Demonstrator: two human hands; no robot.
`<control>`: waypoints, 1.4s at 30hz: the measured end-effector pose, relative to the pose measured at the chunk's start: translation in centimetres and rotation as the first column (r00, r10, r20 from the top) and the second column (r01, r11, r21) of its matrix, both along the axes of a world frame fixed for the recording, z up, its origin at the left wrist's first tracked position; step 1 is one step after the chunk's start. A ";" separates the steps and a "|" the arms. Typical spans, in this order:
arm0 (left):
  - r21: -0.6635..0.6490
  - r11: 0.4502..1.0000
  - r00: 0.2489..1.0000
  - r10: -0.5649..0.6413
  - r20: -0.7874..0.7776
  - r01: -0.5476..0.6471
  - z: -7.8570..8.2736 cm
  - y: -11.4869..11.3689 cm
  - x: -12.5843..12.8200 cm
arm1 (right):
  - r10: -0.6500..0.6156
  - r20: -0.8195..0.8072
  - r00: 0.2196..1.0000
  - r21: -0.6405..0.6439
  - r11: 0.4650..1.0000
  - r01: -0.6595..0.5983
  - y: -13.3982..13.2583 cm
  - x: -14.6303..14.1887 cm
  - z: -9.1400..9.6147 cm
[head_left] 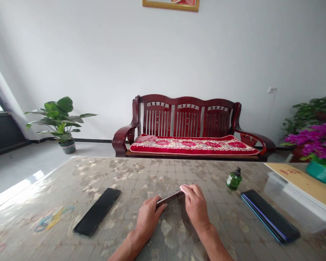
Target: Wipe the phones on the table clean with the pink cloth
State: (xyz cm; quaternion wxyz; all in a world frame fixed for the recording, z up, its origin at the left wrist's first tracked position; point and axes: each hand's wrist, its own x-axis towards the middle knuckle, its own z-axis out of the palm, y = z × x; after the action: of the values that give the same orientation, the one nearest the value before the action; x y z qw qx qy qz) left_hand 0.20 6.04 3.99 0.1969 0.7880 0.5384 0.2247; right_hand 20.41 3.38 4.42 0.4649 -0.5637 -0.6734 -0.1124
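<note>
Between my hands, above the table, a slim phone (170, 198) is seen nearly edge-on, tilted up toward the right. My left hand (148, 214) is closed around its left end, thumb along the near side. My right hand (196, 204) has its fingers pinched together at the phone's right end. Something pale shows at those fingertips; whether it is a small cloth or just the fingers, I cannot make out. To the left of my hands a black phone (97, 212) lies flat on the table. Two stacked phones (270, 216) lie to the right.
Coloured rubber bands (53, 219) are scattered on the patterned table cover (119, 235) at left. A green pump bottle (234, 179) stands right of my hands, near a clear plastic box (290, 203) and purple flowers (315, 139). Beyond the table is a wooden bench (188, 117).
</note>
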 end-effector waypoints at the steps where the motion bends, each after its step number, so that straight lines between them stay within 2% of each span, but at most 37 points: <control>1: -0.006 1.000 1.000 0.002 -0.004 -0.002 0.0 0.0 0.0 | -0.012 0.001 1.000 0.006 1.000 0.012 0.0 0.2 0.0; 10: 0.006 1.000 1.000 -0.010 0.022 0.010 -0.5 0.0 0.0 | 0.119 0.030 0.992 -0.012 0.993 -0.118 -0.8 -3.2 0.6; 17: -0.007 1.000 1.000 0.001 -0.007 -0.001 -0.1 0.1 0.0 | -0.009 -0.026 1.000 0.035 0.999 0.010 0.2 0.2 0.2; 20: -0.014 1.000 1.000 0.002 -0.011 -0.002 0.2 -0.1 0.2 | -0.042 -0.033 0.999 0.031 0.999 0.043 0.2 0.4 0.0; 23: -0.013 1.000 1.000 0.007 -0.008 -0.007 0.4 -0.2 0.2 | 0.011 -0.014 1.000 0.008 1.000 -0.010 -0.4 -1.2 0.2; 28: -0.007 1.000 0.999 -0.009 0.034 0.010 -0.1 -0.2 0.1 | 0.167 0.059 0.984 -0.016 0.986 -0.166 -1.6 -5.2 0.8; 31: -0.006 1.000 0.998 -0.018 0.055 0.018 -0.2 -0.1 0.0 | 0.203 0.079 0.976 -0.036 0.979 -0.200 -1.8 -6.0 1.1; 34: -0.005 1.000 0.999 -0.021 0.042 0.021 0.0 0.0 0.0 | 0.173 0.066 0.983 -0.036 0.985 -0.171 -1.3 -4.7 1.1; 39: -0.033 0.999 0.999 0.019 -0.026 -0.020 0.3 0.0 0.1 | 0.022 0.038 0.999 -0.001 1.000 -0.022 0.0 -0.8 0.6; 42: -0.010 1.000 1.000 -0.005 0.004 0.005 0.2 -0.1 0.1 | -0.019 0.034 0.999 0.013 1.000 0.018 0.2 0.1 0.4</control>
State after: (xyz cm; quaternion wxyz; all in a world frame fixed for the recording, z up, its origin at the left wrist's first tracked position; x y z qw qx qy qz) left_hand 0.25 5.98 4.19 0.2024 0.7878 0.5374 0.2230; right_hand 20.50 3.61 4.84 0.4558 -0.5651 -0.6752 -0.1305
